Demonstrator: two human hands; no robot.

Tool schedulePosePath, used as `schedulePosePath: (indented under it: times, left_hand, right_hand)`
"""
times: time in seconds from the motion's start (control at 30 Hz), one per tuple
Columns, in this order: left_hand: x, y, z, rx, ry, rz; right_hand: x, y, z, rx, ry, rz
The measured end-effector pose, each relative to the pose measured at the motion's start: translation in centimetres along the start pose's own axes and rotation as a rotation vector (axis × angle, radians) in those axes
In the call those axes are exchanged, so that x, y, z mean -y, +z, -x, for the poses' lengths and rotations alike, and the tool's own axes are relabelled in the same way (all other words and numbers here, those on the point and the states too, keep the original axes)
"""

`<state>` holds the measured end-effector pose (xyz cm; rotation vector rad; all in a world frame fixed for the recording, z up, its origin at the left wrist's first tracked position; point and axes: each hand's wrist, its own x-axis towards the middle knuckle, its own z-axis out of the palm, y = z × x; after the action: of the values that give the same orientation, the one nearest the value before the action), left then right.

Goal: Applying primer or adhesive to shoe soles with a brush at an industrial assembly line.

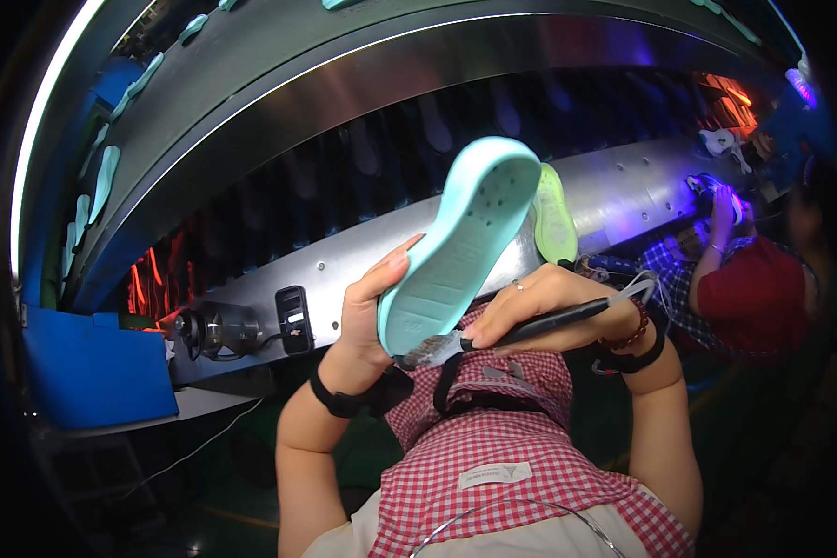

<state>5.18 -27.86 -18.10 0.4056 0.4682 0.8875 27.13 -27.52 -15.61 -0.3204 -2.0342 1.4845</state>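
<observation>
A pale mint shoe sole (465, 246) is tilted up in front of me, its heel end low and its wide end away from me. My left hand (363, 302) grips it along the left edge near the heel. My right hand (553, 302) is closed round a brush with a black handle (558, 324), from whose rear end a clear thin tube leads. The brush's wet-looking bristles (431, 351) are at the heel's lower rim; whether they touch it I cannot tell. A yellow-green sole (555, 219) lies on the metal ledge (372, 242) beyond my right hand.
A conveyor belt (279, 42) with mint pieces curves along the far side. On the ledge at left are a glass jug (221, 330) and a black phone-like object (294, 319). Red-glowing heaters (146, 284) sit behind. At right, another person in red (763, 293) works under violet light.
</observation>
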Motion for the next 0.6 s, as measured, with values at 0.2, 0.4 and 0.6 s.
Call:
schedulePosePath:
  times: [0.2,0.4,0.6]
  left_hand:
    - [-0.3,1.6,0.4,-0.127,-0.227,-0.056]
    - [0.1,0.2,0.7,-0.106,-0.396,-0.238]
    - [0.1,-0.6,1.4,-0.111,-0.4,-0.293]
  right_hand:
    - [0.6,-0.7,0.5,0.084,0.031,0.062]
    - [2.4,-1.6,0.8,0.324,0.183,0.221]
    - [2.5,-1.9,1.4,0.35,0.228,0.37]
